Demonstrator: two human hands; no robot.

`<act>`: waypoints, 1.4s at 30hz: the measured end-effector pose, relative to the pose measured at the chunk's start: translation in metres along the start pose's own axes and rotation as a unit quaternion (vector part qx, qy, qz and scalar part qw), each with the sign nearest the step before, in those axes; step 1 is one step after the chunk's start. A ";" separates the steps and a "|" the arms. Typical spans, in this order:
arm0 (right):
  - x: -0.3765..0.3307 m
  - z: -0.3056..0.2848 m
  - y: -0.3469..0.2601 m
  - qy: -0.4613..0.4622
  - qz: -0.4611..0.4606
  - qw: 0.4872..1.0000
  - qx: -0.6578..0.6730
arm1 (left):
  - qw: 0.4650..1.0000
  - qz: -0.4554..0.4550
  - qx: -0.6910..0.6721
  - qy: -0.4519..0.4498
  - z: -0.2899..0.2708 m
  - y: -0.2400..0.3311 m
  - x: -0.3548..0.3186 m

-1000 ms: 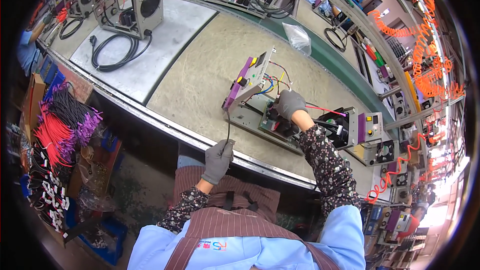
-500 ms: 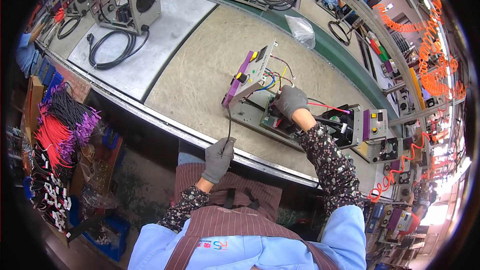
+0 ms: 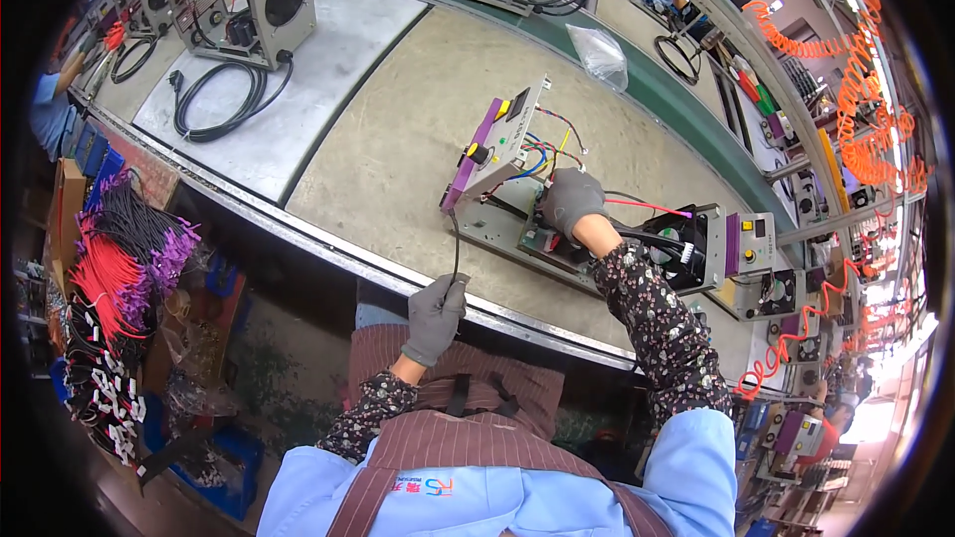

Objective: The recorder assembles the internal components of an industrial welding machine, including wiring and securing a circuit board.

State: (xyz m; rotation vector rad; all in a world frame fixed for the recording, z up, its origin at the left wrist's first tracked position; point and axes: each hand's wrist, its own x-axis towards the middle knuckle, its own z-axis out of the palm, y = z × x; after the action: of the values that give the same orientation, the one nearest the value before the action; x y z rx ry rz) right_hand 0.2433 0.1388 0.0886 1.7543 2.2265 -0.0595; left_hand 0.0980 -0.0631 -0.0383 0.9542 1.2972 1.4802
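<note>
My left hand (image 3: pixel 435 320), in a grey glove, is closed on a thin black cable (image 3: pixel 457 247) at the table's front edge. That cable runs up to the foot of a grey-and-purple front panel (image 3: pixel 494 144) with a dark knob, which stands tilted. Coloured wires (image 3: pixel 542 151) come out behind the panel. My gloved right hand (image 3: pixel 574 201) reaches down into the open metal chassis (image 3: pixel 497 231) beside the panel, over a green circuit board (image 3: pixel 538 239). Its fingertips are hidden, so what they grip does not show. A red wire (image 3: pixel 647 204) runs right from it towards a black fan (image 3: pixel 686 244).
A second purple-panelled unit (image 3: pixel 748 248) stands close on the right. Far left is a fan housing (image 3: pixel 284 5) with a coiled power cord (image 3: pixel 221 109). A clear plastic bag (image 3: pixel 599 57) lies at the back. Bundled red wires (image 3: pixel 104 273) hang at the left.
My right hand has shifted slightly left and stays inside the chassis. The left hand keeps its hold on the black cable, nearly still.
</note>
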 end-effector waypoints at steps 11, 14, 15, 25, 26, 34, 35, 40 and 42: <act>-0.079 0.017 -0.038 0.034 -0.146 0.947 0.285 | 0.998 -0.051 -0.020 -0.043 0.001 0.019 -0.011; -0.106 0.026 -0.054 -0.060 -0.160 0.786 0.593 | 0.995 -0.042 -0.049 -0.074 0.012 0.027 -0.017; -0.114 0.026 -0.057 -0.090 -0.109 0.723 0.676 | 0.992 -0.065 -0.061 -0.091 0.017 0.031 -0.018; -0.126 -0.145 0.033 0.203 -0.179 0.698 0.664 | 0.977 0.142 0.148 -0.065 0.020 0.041 -0.004; -0.119 -0.157 0.039 0.256 -0.184 0.753 0.577 | 0.969 0.159 0.185 -0.031 0.019 0.034 0.002; 0.006 -0.082 0.050 0.062 -0.061 0.989 -0.123 | 0.868 0.305 0.390 0.017 0.016 -0.001 0.020; 0.015 -0.066 0.053 0.075 -0.069 0.988 -0.113 | 0.869 0.301 0.393 0.017 0.016 0.000 0.020; 0.028 -0.027 0.061 -0.034 -0.088 0.981 -0.166 | 0.868 0.292 0.402 0.002 0.015 0.004 0.020; 0.026 -0.025 0.062 -0.037 -0.096 0.980 -0.170 | 0.870 0.295 0.396 0.004 0.016 0.003 0.021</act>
State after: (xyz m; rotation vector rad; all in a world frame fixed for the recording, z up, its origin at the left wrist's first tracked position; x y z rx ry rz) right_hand 0.2923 0.1847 0.1149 1.3352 2.1910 0.1995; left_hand 0.1069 -0.0382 -0.0335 2.0259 1.7602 1.3582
